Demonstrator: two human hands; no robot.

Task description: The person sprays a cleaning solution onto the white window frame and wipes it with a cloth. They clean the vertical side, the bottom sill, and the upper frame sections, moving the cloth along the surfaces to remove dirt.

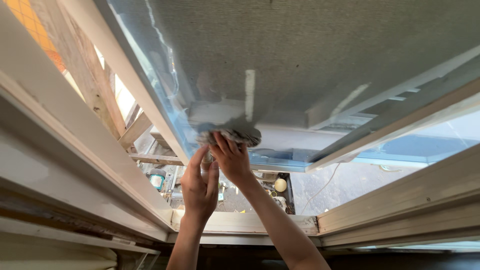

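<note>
Pressing the rag [235,135] to the glass [300,65] — right hand [231,159] directly beneath.

Glossy glass pane [320,60], crumpled grey cloth [235,135], chipped white-painted wooden frame [400,200], and rough bare wooden plank [85,70].

A crumpled grey-and-white patterned cloth [231,135] is seen at centre frame against a blue-tinted glass pane [320,60] clouded grey. White-painted frames [65,145] are shown at left and right, orange tiles [27,17] at upper left, a teal container [157,178] below.
</note>
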